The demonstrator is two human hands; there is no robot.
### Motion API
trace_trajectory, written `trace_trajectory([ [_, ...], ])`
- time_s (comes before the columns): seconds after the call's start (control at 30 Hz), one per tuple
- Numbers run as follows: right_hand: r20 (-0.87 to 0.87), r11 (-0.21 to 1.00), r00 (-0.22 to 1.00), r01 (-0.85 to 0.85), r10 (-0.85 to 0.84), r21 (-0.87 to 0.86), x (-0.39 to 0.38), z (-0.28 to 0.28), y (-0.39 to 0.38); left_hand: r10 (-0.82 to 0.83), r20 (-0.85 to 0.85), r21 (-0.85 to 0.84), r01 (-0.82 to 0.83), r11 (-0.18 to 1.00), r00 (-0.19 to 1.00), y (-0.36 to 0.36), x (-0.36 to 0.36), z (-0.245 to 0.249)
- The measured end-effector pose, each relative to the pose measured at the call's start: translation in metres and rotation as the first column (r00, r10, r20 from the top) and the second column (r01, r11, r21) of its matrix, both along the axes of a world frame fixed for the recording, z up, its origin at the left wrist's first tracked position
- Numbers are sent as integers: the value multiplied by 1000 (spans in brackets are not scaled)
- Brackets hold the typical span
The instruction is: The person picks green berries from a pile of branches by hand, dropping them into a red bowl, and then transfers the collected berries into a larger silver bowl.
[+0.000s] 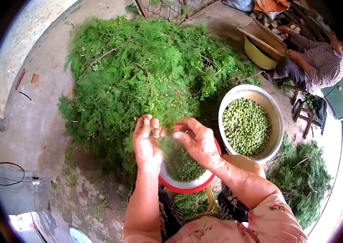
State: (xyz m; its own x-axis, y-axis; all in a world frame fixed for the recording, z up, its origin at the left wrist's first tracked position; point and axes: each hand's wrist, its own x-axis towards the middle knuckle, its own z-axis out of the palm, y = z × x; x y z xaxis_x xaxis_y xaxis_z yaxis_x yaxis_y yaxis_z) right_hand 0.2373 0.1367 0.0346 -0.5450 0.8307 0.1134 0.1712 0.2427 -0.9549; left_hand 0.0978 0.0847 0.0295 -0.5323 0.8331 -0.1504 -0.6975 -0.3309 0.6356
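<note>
Head view, looking down at both hands over the lap.

Left hand (146, 141): fingers curled together, tips pinched on a thin feathery sprig (164, 133). Right hand (198, 141): thumb and forefinger closed on the same sprig from the other side, remaining fingers bent loosely. The hands are nearly touching. The sprig hangs between them, directly above the red bowl (187, 188).

Red bowl: round, smooth, red outside and rim, white inside. It sits on the lap, partly hidden by both wrists. It holds small round green seed cones (181, 165), pebbly in texture.

Metal basin (277, 118): round, dull silver, wide rim, on the floor just right of the right hand. It is filled to about half depth with the same green cones (246, 125), pale and knobbly.

Foliage pile (139, 69): large mound of soft, scaly, flat-sprayed green branches with a few bare brown twigs, on the concrete floor (46, 113) ahead of the hands. Smaller heap of foliage (301, 178) lies to the right, below the basin.

Floor: rough grey concrete, littered with green scraps near the knees.

Upper right: another person (317, 60) in a striped shirt, seated, hands near a yellow-green basin (256, 56).
</note>
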Motion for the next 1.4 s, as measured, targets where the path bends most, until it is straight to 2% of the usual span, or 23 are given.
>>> trace_trajectory([
  [0.03, 4, 999, 999, -33, 33, 9, -3, 3, 0, -11, -18, -12, 11, 1000, 1000, 0, 3, 2],
  [0.07, -144, 998, 989, -30, 21, -62, -9, -1, -2, -2, -27, -41, 1, 999, 1000, 0, 5, 3],
  [0.17, -152, 998, 987, 49, -53, -34, -15, 6, -3, -5, -30, -63, 3, 998, 1000, 0, 7, 6],
  [0.2, -86, 949, 996, -6, -22, -314, -9, 12, -2, -7, 3, -30, 7, 1000, 1000, 0, 6, 3],
  [0.3, -246, 862, 966, -60, -76, -503, -12, 10, -3, 68, 136, -108, -54, 993, 988, 0, 8, 2],
  [0.4, -374, 803, 907, -74, -192, -591, -9, 1, -1, 55, 221, -38, -48, 998, 974, 0, 0, 4],
  [0.5, -414, 733, 884, -134, -215, -667, -3, 6, 6, 14, 253, 77, -35, 996, 967, -2, -9, 1],
  [0.53, -416, 704, 899, -208, -136, -679, 1, 8, 8, -5, 253, 122, -27, 992, 968, -3, -12, -2],
  [0.57, -358, 702, 934, -257, 3, -664, 6, 5, 11, 0, 279, 134, -39, 990, 960, -4, -17, -5],
  [0.6, -317, 757, 927, -353, 203, -549, 12, 2, 12, 12, 267, 122, -46, 991, 964, -5, -17, 0],
  [0.67, -151, 753, 826, -558, 543, -349, 22, -5, 15, 11, 209, 111, -35, 993, 978, -6, -16, 6],
  [0.77, 60, 941, 943, -319, 327, -114, 25, -1, 12, -23, 97, 95, 14, 995, 995, -5, -12, 8],
  [0.8, -34, 946, 975, -222, 221, -236, 21, 1, 10, -34, 72, 81, 28, 996, 997, -5, -9, 11],
  [0.83, -110, 956, 987, -144, 119, -255, 17, 4, 8, -46, 46, 68, 43, 997, 998, -4, -6, 13],
  [0.93, -115, 984, 992, -73, 55, -161, 8, 11, 7, -116, 22, 46, 114, 992, 993, -5, -1, 10],
  [1.03, -27, 998, 999, -28, 29, 63, 4, 8, 7, -114, 36, -13, 115, 993, 993, -5, 6, 11],
  [1.07, -110, 999, 994, 18, -14, 38, 1, 10, 5, -104, 53, -19, 105, 994, 993, -5, 7, 11],
  [1.1, -120, 999, 992, 30, -33, -25, 1, 9, 4, -93, 69, -25, 95, 995, 993, -4, 8, 11],
  [1.17, -140, 987, 988, 46, -68, -154, 1, 7, -3, -97, 81, 0, 98, 995, 992, -5, 8, 7],
  [1.2, -181, 923, 979, 15, -91, -383, 2, 15, -7, -104, 76, 12, 104, 995, 992, -6, 7, 5],
  [1.3, -295, 874, 950, -52, -106, -484, 9, 11, -10, -56, 172, -6, 58, 998, 983, -7, 5, 5],
  [1.37, -376, 872, 927, -193, 11, -450, 23, 15, -12, 49, 275, -24, -44, 999, 960, -7, -6, 4],
  [1.4, -309, 862, 932, -308, 189, -403, 28, 17, -8, 49, 286, 20, -58, 998, 957, -7, -12, 3],
])
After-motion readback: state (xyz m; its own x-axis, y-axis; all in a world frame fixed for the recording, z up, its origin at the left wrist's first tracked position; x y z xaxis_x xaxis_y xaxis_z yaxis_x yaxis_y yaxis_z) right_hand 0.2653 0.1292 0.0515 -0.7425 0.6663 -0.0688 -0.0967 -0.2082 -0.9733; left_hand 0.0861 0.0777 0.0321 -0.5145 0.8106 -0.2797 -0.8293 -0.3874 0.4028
